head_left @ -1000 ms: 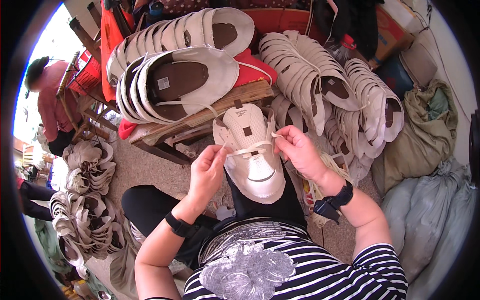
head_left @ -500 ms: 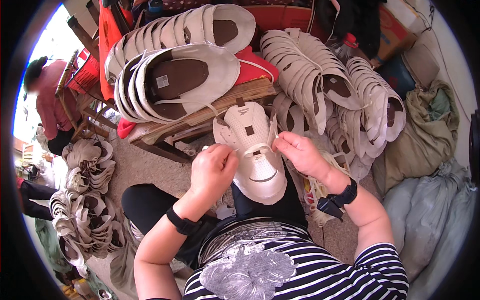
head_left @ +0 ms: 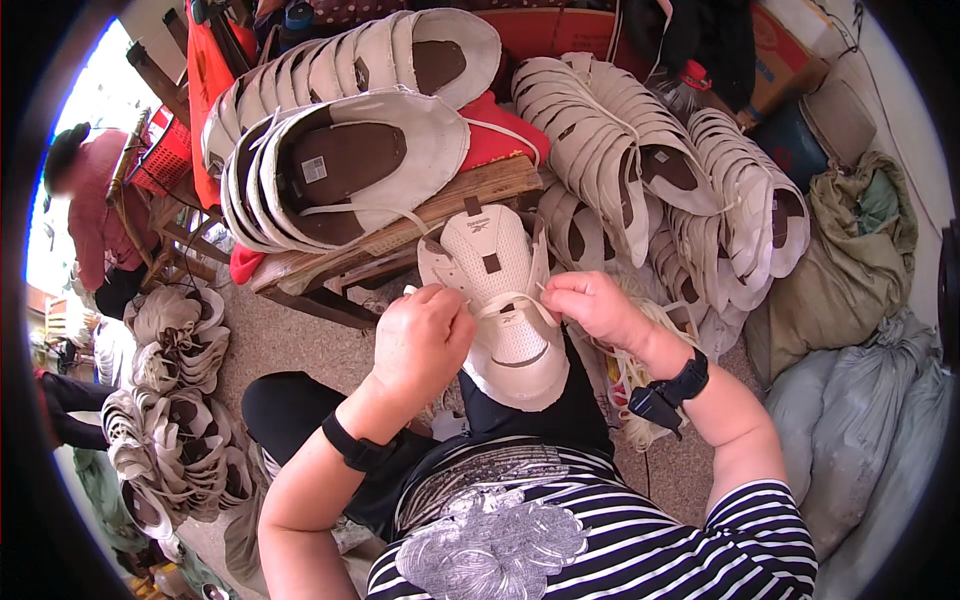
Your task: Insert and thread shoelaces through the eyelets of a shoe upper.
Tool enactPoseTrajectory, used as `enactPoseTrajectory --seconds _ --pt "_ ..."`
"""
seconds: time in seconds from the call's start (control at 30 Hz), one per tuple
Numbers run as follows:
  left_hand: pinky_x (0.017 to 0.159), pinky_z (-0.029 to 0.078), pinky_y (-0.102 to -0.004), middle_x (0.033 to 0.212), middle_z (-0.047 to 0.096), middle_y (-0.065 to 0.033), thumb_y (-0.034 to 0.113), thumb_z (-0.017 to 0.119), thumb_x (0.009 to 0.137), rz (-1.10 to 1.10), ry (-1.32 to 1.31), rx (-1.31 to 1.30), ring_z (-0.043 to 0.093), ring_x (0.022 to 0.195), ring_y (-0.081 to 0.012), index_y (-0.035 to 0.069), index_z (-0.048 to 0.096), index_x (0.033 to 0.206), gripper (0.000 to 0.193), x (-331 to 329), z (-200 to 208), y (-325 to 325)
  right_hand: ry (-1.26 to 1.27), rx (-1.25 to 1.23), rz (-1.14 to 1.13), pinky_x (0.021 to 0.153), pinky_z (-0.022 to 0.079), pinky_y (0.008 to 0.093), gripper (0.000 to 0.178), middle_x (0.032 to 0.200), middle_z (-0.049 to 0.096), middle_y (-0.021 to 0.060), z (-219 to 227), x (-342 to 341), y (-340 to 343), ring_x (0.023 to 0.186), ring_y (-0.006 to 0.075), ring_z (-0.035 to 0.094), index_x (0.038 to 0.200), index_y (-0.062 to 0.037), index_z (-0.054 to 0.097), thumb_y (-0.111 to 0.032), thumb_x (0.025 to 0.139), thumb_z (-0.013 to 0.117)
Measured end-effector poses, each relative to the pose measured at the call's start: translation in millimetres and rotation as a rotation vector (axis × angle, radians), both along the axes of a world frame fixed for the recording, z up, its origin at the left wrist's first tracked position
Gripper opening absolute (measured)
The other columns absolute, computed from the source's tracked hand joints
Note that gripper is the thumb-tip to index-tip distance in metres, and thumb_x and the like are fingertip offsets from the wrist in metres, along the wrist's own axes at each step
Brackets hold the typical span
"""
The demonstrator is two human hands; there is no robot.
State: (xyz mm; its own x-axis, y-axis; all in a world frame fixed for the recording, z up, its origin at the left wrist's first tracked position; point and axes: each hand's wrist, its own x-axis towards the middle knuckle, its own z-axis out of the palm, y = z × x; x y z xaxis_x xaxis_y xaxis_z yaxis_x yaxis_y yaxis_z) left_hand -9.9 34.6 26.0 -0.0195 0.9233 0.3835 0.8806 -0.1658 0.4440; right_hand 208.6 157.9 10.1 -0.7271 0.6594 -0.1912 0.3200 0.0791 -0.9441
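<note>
A white shoe upper [head_left: 515,372] rests on my lap, its perforated tongue [head_left: 484,245] pointing away from me toward the bench. A pale shoelace [head_left: 510,300] crosses it near the lowest eyelets. At the upper's left edge, my left hand [head_left: 425,335] is closed in a pinch on one end of the lace. My right hand [head_left: 590,308] pinches the other end just off the right edge, thumb against forefinger. The lace tips are mostly hidden by my fingers.
Nested shoe uppers [head_left: 345,165] lie on a wooden bench [head_left: 440,208] ahead. More stacked uppers [head_left: 590,130] stand at the far right, beside cloth sacks [head_left: 850,270]. Piles of uppers [head_left: 180,440] cover floor at left, where a person in pink [head_left: 105,205] sits. Loose laces [head_left: 640,390] lie by my right wrist.
My right hand has shifted slightly left and down, with the lace still pinched. The left hand holds nearly the same place beside the upper. The whole view has moved a little.
</note>
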Motion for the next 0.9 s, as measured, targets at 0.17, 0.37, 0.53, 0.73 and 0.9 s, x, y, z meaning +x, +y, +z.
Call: enactPoseTrajectory --seconds 0.17,0.37,0.53,0.73,0.9 --pt "0.064 0.044 -0.0408 0.07 0.053 -0.0097 0.011 0.064 0.076 -0.066 0.231 0.123 0.056 0.063 -0.0299 0.007 0.054 0.069 0.012 2 8 4 -0.061 0.054 0.163 0.064 0.044 0.0284 0.023 0.063 0.06 0.0033 5 -4 15 0.061 0.0138 0.055 0.069 -0.0003 0.06 -0.015 0.085 0.054" --pt "0.066 0.047 -0.0417 0.075 0.054 -0.0091 0.015 0.066 0.076 -0.051 0.344 0.015 0.059 0.067 -0.0295 0.007 0.055 0.075 0.013 7 15 8 -0.266 0.84 0.239 0.071 0.044 0.0405 0.023 0.061 0.063 0.0126 32 -23 17 0.061 0.0346 0.062 0.065 -0.01 0.066 -0.026 0.078 0.055" --pt "0.074 0.051 -0.0429 0.097 0.057 -0.0114 0.016 0.069 0.077 0.127 0.243 -0.466 0.064 0.08 -0.0319 0.007 0.058 0.088 0.018 11 53 -4 -0.348 1.183 0.412 0.073 0.043 0.04 0.017 0.088 0.064 0.0125 53 -14 17 0.077 0.0276 0.064 0.078 -0.0083 0.064 -0.023 0.071 0.069" --pt "0.069 0.052 -0.0415 0.105 0.054 -0.0105 0.008 0.071 0.075 -0.203 0.4 -0.185 0.064 0.085 -0.0324 0.009 0.058 0.099 0.028 -18 60 18 -0.129 1.232 0.525 0.077 0.046 0.0404 0.039 0.105 0.053 0.0093 61 -25 36 0.091 0.0294 0.06 0.099 -0.008 0.053 -0.018 0.069 0.077" --pt "0.07 0.052 -0.0418 0.102 0.056 -0.0105 0.009 0.074 0.072 -0.325 0.188 -0.306 0.063 0.084 -0.0327 0.006 0.056 0.096 0.03 -30 60 24 -0.153 1.085 0.728 0.073 0.052 0.0433 0.035 0.102 0.053 0.0098 58 -27 52 0.085 0.0323 0.062 0.098 -0.0069 0.055 -0.017 0.072 0.076"
